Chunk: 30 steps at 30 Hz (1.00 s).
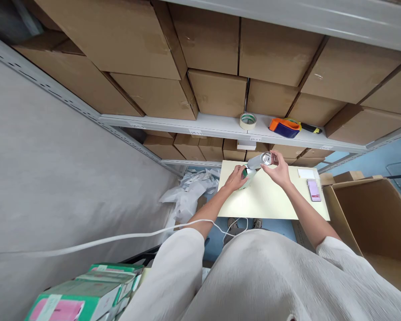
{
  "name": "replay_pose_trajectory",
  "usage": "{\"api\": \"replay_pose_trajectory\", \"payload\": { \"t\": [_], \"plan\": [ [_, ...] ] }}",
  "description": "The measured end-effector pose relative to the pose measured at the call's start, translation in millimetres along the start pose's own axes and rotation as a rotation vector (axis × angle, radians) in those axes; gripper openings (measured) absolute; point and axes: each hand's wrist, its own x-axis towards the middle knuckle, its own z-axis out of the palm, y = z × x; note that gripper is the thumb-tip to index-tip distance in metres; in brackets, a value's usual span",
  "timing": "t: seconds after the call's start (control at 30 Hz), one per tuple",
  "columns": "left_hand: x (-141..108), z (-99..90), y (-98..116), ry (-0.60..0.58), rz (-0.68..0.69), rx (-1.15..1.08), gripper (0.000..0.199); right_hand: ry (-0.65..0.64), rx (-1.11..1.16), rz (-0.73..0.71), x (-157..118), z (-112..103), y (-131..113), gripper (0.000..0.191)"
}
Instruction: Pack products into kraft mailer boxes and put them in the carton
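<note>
Near the table's [270, 205] far edge, a shiny cylinder [254, 162] is pinched by the right hand [280, 171], a green-and-white box [249, 178] by the left hand [235, 179]; through fingertip slip, the cylinder could be dropped!

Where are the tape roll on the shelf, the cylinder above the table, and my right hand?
Tape roll [246, 125]: head view, front of its outer side.
Cylinder [255, 162]: head view, its long side.
Right hand [280, 172]: head view, back of the hand.
</note>
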Motion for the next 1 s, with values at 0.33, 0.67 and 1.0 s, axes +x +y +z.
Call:
{"api": "replay_pose_trajectory", "payload": {
  "t": [0.33,0.67,1.0],
  "plan": [
    [2.7,-3.8,11.1,-0.015,-0.125,-0.071,0.097,-0.048,0.051,0.007,-2.4,2.9,4.4,0.070],
    [3.5,-0.6,10.1,0.009,-0.140,-0.096,0.090,-0.111,0.014,-0.017,-5.2,4.9,13.7,0.067],
    [3.4,5.9,-2.2,0.050,-0.066,-0.095,0.089,-0.119,-0.029,0.005,-0.7,-0.8,13.2,0.062]
  ]
}}
